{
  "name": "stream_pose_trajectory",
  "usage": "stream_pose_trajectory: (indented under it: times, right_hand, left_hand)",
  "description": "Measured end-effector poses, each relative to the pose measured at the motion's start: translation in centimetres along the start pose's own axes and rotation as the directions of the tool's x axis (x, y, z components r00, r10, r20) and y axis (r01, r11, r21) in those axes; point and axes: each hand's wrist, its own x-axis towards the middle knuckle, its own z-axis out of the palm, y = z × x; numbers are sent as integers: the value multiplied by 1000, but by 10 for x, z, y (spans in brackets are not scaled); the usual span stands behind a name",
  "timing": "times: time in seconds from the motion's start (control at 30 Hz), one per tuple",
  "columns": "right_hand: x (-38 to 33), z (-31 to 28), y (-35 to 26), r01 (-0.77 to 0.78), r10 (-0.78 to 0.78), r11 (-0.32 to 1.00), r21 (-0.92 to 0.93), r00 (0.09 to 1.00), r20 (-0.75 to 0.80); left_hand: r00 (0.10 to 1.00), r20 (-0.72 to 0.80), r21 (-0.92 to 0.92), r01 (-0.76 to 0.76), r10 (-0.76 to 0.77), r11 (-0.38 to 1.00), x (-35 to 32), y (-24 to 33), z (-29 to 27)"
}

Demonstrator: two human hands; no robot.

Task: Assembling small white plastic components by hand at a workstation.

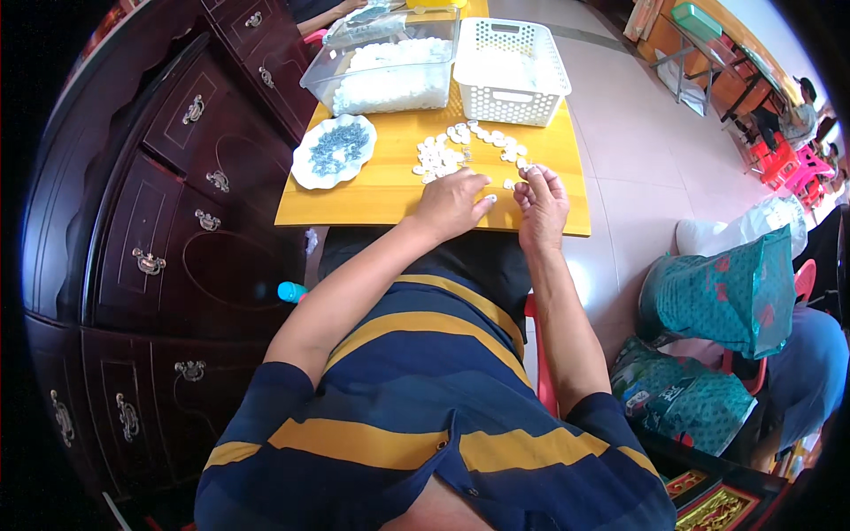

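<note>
My left hand (449,205) rests over the near part of the wooden table, palm down, with thumb and index finger apart. A small pale spot shows at its thumb tip; I cannot tell whether it is a nail or a piece. Just beyond this hand lies a loose pile of small white plastic-looking pieces (436,159). My right hand (542,211) is raised near the table's right edge, fingertips pinched together; what they hold is too small to make out. From the pile, a curved row of similar white pieces (498,140) runs round toward the right hand.
A scalloped white dish (305,165) holds small dark blue-grey bits. Behind stand a clear bin (323,88) full of white pieces and a white perforated basket (522,108). Dark drawers (146,203) flank the left. Green bags (717,288) and a seated person are at right.
</note>
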Motion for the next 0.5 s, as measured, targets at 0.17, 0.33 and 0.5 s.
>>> stream_pose_trajectory:
  times: [0.17,0.33,0.5]
  right_hand:
    - [1,-1,1,18,-18,1000,-4,1000,24]
    - [-2,3,2,16,-15,999,-39,1000,1]
    - [-5,4,6,-14,14,1000,-9,998,55]
  left_hand:
    - [997,71,-2,7,-7,1000,4,5,7]
    - [1000,12,-30,2,-1,1000,0,4,10]
    - [1000,-1,-137,-6,6,990,-6,7,2]
